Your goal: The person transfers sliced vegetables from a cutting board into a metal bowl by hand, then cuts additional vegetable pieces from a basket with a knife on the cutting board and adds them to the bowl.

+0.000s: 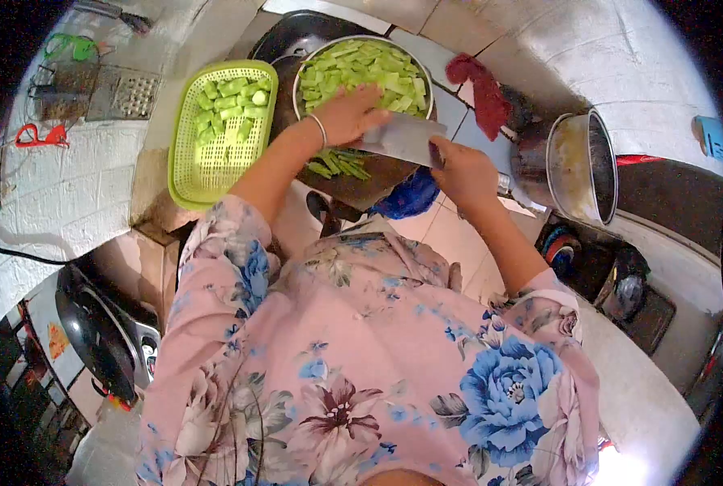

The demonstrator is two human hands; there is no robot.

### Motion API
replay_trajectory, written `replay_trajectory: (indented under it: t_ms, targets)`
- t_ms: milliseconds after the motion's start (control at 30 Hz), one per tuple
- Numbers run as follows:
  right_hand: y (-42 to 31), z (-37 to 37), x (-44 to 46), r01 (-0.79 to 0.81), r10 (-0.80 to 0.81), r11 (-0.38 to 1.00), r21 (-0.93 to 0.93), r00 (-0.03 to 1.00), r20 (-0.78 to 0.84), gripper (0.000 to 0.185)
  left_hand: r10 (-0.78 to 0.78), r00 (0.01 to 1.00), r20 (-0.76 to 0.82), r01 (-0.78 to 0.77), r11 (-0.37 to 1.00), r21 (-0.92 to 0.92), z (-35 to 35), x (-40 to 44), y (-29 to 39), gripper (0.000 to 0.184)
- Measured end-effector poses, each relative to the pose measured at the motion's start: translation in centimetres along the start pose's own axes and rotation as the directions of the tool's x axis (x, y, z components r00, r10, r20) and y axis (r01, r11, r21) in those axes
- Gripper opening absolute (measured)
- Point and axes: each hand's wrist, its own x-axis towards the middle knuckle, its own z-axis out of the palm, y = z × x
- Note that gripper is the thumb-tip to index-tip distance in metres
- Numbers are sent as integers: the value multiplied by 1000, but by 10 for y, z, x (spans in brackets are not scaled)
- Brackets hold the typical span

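My right hand (pixel 468 176) is wrapped round the handle of a wide-bladed cleaver (pixel 406 139), its flat blade pointing left. My left hand (pixel 347 117) is stretched out at the near rim of a round bowl (pixel 298 95), fingers extended over the pale green cut vegetable pieces (pixel 369 69) that fill it. The blade lies beside my left palm; whether they touch, I cannot tell. Below the blade, thin green strips (pixel 341 164) lie on a dark cutting board (pixel 369 188). On the left, a lime-green plastic basket (pixel 223 174) holds chunks of green vegetable (pixel 230 99).
A blue plastic bag (pixel 410 194) is at the board's near right edge. Farther right are a maroon cloth (pixel 481 93) and a metal pot (pixel 573 166). Behind the bowl sits a black pan (pixel 304 28). A grater (pixel 126 93) hangs on the left wall.
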Motion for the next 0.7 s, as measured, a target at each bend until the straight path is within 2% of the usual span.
replay_trajectory:
  t_ms: [33,67,100,133,167,200,233,267,300,367,400,433,500,533,567,633,700]
  targets:
    - [1,-1,-8,-21,24,998,56,998,-53,37,-12,1000,2,12,1000,-3,-9,-3,-2,70]
    - [4,0,-15,-39,51,993,115,993,-105,34,32,982,-188,-52,993,-104,-20,-5,-7,62]
    - [7,2,-23,-33,46,992,121,994,-101,34,57,925,-375,-135,973,-185,-31,-9,-11,55]
    - [11,5,-32,-161,169,944,289,986,-1,31,52,927,-372,-128,975,-184,-36,-19,-13,55]
    - [14,8,-41,-294,270,853,431,956,118,29,-227,853,-470,1,901,-434,-41,-32,-14,46]
    - [17,9,-50,-290,265,853,434,957,118,29,-501,720,-481,73,743,-665,-44,-45,-14,39]
    - [19,11,-57,-457,370,634,624,887,275,28,-571,676,-466,247,771,-587,-39,-60,-15,35]
    - [20,13,-64,-589,410,348,730,795,447,29,-635,618,-464,414,764,-495,-26,-74,-16,32]
    - [22,18,-69,-583,399,351,733,801,447,29,-634,634,-443,431,765,-478,-8,-88,-15,34]
    - [23,28,-80,-548,372,-24,836,771,517,32,-641,642,-421,457,761,-461,32,-106,-17,37]
    - [13,26,-81,-592,449,-68,803,701,554,30,-551,656,-516,442,834,-329,51,-111,-19,42]
    - [15,29,-85,-592,441,-68,803,704,557,30,-443,668,-598,426,886,-181,61,-109,-16,48]
    - [15,44,-99,-586,452,-248,772,635,627,30,-434,690,-579,465,879,-105,75,-103,-12,55]
    - [18,52,-108,-588,440,-265,764,631,639,30,-423,714,-557,490,871,-34,83,-101,-7,62]
    - [16,58,-117,-587,447,-266,764,627,638,30,-420,718,-555,484,874,-35,88,-97,-2,62]
    - [4,65,-129,-579,489,-325,748,573,657,31,-470,663,-583,493,860,-132,90,-89,-2,69]
    - [-6,72,-145,-599,509,-350,720,524,683,31,-462,676,-574,514,854,-82,93,-86,1,73]
